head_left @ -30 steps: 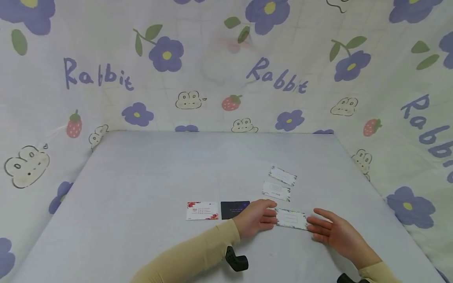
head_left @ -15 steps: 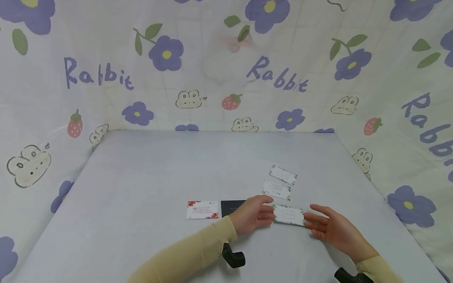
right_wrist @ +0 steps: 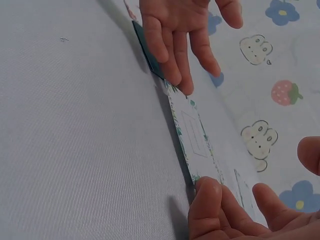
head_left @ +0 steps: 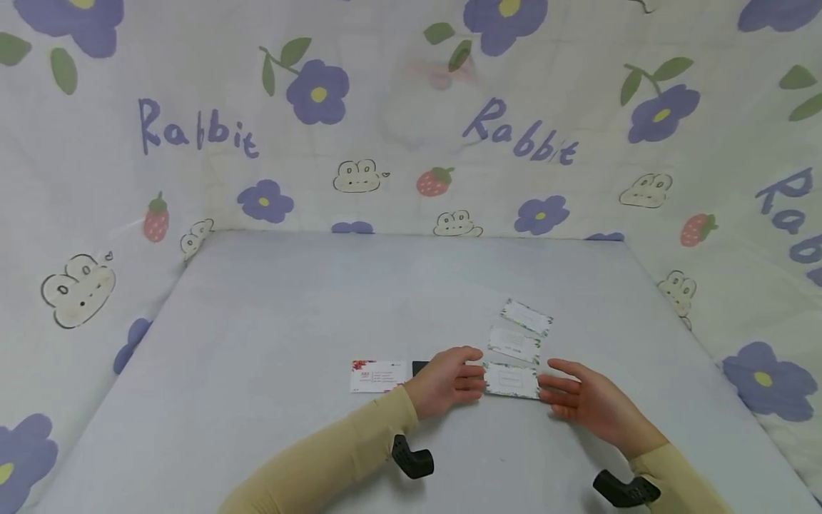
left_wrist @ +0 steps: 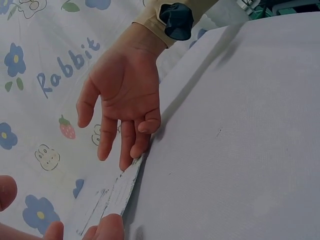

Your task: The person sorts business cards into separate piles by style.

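Straight fingers of left hand (head_left: 444, 380) and right hand (head_left: 587, 403) touching green-edged card's (head_left: 511, 381) ends, open table (head_left: 289, 314) beyond

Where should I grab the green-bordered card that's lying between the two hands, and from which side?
Take the green-bordered card by its two short ends, coming in from left and right. It lies flat on the table, so there is no edge to get under from above. The left hand and right hand already have fingertips at those ends. A second card sits close behind it, so the far long edge is crowded.
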The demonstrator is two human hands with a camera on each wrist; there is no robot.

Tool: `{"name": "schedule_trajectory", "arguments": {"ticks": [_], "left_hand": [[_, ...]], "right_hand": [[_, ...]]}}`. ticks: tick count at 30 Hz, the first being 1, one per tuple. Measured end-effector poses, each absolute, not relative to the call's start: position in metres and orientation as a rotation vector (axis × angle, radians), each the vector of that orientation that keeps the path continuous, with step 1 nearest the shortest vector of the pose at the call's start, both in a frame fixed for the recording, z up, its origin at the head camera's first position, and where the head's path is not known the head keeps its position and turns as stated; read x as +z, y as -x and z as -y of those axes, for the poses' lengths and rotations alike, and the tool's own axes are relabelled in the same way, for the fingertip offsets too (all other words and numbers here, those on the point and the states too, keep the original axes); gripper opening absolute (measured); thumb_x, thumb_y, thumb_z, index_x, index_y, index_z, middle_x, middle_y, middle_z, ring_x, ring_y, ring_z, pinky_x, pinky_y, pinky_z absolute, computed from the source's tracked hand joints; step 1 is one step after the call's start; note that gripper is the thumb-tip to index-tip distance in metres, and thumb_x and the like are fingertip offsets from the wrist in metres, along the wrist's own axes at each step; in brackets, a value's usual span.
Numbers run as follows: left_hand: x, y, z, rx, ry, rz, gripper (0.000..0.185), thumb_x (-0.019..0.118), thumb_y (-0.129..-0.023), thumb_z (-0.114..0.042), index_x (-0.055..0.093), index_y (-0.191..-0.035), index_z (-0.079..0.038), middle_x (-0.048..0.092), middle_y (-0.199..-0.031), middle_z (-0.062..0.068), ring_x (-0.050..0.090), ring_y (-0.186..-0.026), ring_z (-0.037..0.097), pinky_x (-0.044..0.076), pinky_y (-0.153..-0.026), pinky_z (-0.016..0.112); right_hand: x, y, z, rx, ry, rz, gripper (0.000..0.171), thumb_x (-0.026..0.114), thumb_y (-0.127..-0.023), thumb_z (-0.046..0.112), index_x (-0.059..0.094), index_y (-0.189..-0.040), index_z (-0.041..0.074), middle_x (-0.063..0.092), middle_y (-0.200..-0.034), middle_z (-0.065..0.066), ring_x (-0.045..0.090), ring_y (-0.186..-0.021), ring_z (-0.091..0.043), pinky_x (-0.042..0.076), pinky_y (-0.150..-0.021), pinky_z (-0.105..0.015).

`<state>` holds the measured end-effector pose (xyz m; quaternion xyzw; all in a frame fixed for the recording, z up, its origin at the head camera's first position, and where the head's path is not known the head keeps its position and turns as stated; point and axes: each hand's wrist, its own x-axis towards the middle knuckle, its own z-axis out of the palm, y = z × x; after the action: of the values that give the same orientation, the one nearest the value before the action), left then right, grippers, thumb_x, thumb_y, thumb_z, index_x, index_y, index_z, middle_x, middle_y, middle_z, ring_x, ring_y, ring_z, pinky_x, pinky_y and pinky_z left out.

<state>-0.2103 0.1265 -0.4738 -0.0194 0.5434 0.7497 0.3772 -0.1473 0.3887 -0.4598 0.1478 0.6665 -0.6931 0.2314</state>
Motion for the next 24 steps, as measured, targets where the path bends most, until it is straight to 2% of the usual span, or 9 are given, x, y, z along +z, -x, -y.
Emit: {"name": "schedule_trajectory", "arguments": {"ticks": [14,24], "left_hand": [[-0.47,0.214,-0.112,1.91,0.008,-1.386,0.059,0.05,-0.104,-0.026,0.035,-0.155,0.001,0.04,-0.155,0.033,0.048,-0.14,0.044,0.043,-0.117,0.05],[-0.473,0.213,-0.112,1.915,0.055,-1.366,0.058,0.053,-0.103,-0.024,0.039,-0.153,0.002,0.042,-0.153,0.033,0.048,-0.14,0.045,0.042,-0.117,0.05]], "right_hand": [[-0.463,0.161,-0.375,-1.833,-0.359,-1.946,0.076,0.04,-0.109,0.045,0.009,-0.161,-0.001,0.067,-0.116,0.01,0.067,-0.099,-0.004,0.055,-0.082,-0.027],[-0.464,0.163,-0.373,-1.793,-0.4,-1.987,0.078,0.044,-0.107,0.046,0.012,-0.161,-0.001,0.068,-0.117,0.008,0.068,-0.098,-0.005,0.055,-0.08,-0.028]]}}
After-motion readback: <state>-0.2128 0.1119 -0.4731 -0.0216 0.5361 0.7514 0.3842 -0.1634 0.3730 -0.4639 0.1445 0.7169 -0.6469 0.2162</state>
